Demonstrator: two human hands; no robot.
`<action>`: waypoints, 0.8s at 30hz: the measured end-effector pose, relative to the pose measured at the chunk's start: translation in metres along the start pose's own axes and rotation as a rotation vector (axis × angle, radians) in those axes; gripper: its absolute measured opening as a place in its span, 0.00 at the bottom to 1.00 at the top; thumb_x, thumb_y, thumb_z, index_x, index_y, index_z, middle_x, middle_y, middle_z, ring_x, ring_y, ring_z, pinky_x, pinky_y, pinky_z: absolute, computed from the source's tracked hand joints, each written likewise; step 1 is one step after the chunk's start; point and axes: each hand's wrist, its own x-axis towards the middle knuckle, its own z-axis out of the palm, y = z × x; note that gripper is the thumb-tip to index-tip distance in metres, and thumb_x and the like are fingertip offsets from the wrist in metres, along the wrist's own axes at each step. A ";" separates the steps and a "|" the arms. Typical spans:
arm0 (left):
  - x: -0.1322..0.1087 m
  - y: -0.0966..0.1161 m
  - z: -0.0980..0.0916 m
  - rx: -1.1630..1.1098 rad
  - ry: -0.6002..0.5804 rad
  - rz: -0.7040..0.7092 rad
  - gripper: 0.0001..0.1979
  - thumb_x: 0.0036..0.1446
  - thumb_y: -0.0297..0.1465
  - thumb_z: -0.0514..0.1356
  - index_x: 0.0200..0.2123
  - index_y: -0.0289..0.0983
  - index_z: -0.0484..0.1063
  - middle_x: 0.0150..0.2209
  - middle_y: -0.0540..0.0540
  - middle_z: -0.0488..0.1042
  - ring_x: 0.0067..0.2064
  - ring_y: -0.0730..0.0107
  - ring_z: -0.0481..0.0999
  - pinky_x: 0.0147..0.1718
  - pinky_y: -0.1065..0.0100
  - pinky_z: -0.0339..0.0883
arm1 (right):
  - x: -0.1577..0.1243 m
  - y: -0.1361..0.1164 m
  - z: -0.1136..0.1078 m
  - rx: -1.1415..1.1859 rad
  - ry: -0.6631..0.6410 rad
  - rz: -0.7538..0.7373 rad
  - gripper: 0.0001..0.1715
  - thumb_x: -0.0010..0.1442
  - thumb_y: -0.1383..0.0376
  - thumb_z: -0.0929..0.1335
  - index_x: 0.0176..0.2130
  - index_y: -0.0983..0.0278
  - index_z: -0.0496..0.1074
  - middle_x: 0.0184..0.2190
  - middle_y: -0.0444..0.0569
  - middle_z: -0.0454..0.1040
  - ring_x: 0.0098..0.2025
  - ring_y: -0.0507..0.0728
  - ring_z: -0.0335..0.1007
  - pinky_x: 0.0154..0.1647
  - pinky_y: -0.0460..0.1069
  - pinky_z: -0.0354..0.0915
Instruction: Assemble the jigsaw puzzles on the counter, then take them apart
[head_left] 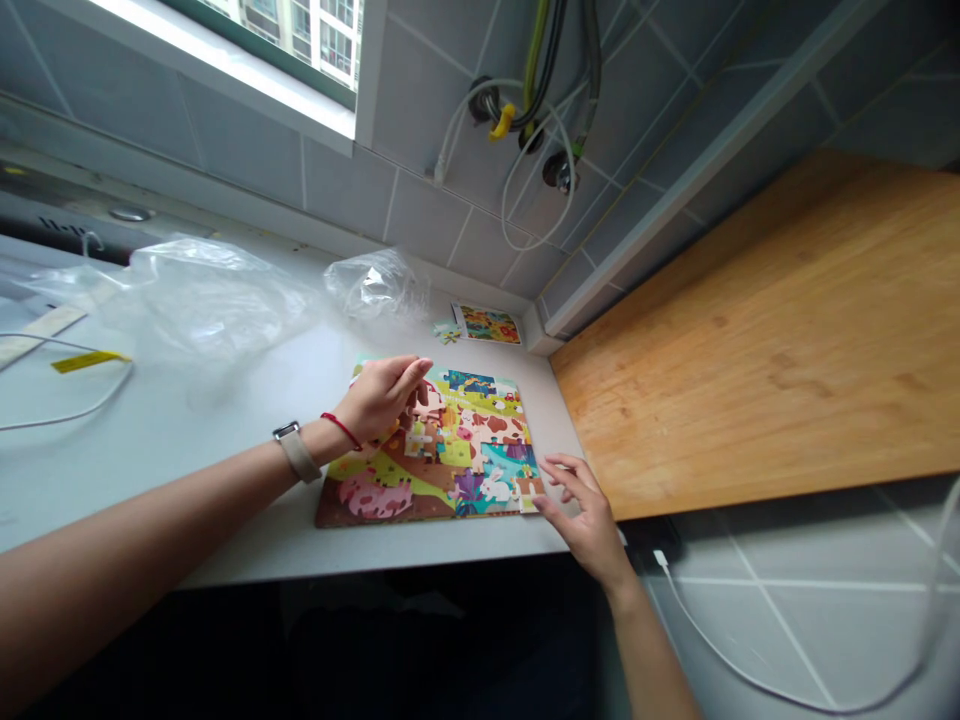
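Worktop of pale grey laminate (187,400) runs along a grey tiled wall below a window. A broad light-brown wooden board (787,320) adjoins it on the right. A large crumpled clear plastic bag (202,290) lies at the back left of the worktop, with a smaller clear bag (371,285) just beside it. A rectangular, brightly coloured cartoon-animal jigsaw puzzle (480,440) sits flat near the front edge of the worktop, close to the wooden board, with most pieces seated. The left hand (386,395) rests over the puzzle's upper-left area. Its fingers are drawn together and curled downward onto the pieces; whether it pinches one cannot be told. The left wrist carries a grey watch strap (298,452) and a thin red cord bracelet (341,430). The right hand (589,515) lies at the puzzle's lower-right corner with its fingers spread and its fingertips beside a pale corner piece (529,495). A small colourful picture card (487,324) lies behind the puzzle, against the wall.
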 end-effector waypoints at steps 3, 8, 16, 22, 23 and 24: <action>0.004 -0.001 0.001 -0.250 0.003 -0.143 0.31 0.64 0.60 0.52 0.25 0.39 0.64 0.18 0.50 0.73 0.14 0.72 0.71 0.12 0.73 0.57 | 0.010 -0.036 0.025 0.103 -0.065 -0.099 0.17 0.66 0.55 0.71 0.51 0.57 0.81 0.50 0.53 0.75 0.47 0.59 0.75 0.46 0.52 0.74; 0.010 -0.003 0.001 -0.432 0.018 -0.191 0.30 0.57 0.62 0.59 0.28 0.41 0.59 0.21 0.49 0.76 0.17 0.68 0.75 0.14 0.72 0.64 | 0.038 -0.097 0.077 0.229 -0.212 -0.160 0.19 0.66 0.57 0.72 0.55 0.54 0.79 0.55 0.51 0.74 0.54 0.59 0.74 0.50 0.51 0.74; 0.007 -0.003 0.006 -0.593 0.046 -0.207 0.29 0.57 0.60 0.61 0.32 0.40 0.61 0.26 0.48 0.79 0.31 0.60 0.84 0.29 0.65 0.77 | 0.062 -0.112 0.130 0.370 -0.077 -0.140 0.20 0.66 0.60 0.70 0.56 0.58 0.79 0.57 0.51 0.77 0.61 0.60 0.72 0.64 0.56 0.68; 0.003 -0.001 0.008 -0.561 -0.042 -0.128 0.34 0.58 0.64 0.56 0.37 0.36 0.69 0.32 0.43 0.81 0.37 0.60 0.84 0.39 0.61 0.78 | 0.058 -0.101 0.116 0.415 0.095 -0.067 0.10 0.63 0.57 0.72 0.41 0.61 0.80 0.43 0.52 0.82 0.47 0.60 0.79 0.52 0.55 0.75; 0.003 -0.001 0.008 -0.522 -0.036 -0.119 0.35 0.58 0.65 0.54 0.38 0.36 0.70 0.33 0.42 0.82 0.37 0.61 0.84 0.38 0.62 0.77 | 0.058 -0.095 0.109 0.418 0.126 -0.037 0.11 0.63 0.56 0.72 0.39 0.61 0.78 0.40 0.52 0.81 0.44 0.59 0.79 0.47 0.54 0.76; 0.002 0.000 0.007 -0.477 -0.026 -0.106 0.35 0.59 0.65 0.53 0.38 0.36 0.71 0.34 0.42 0.82 0.36 0.62 0.83 0.36 0.63 0.77 | 0.059 -0.088 0.101 0.419 0.160 -0.011 0.12 0.62 0.55 0.72 0.38 0.61 0.77 0.38 0.51 0.80 0.41 0.58 0.78 0.44 0.52 0.76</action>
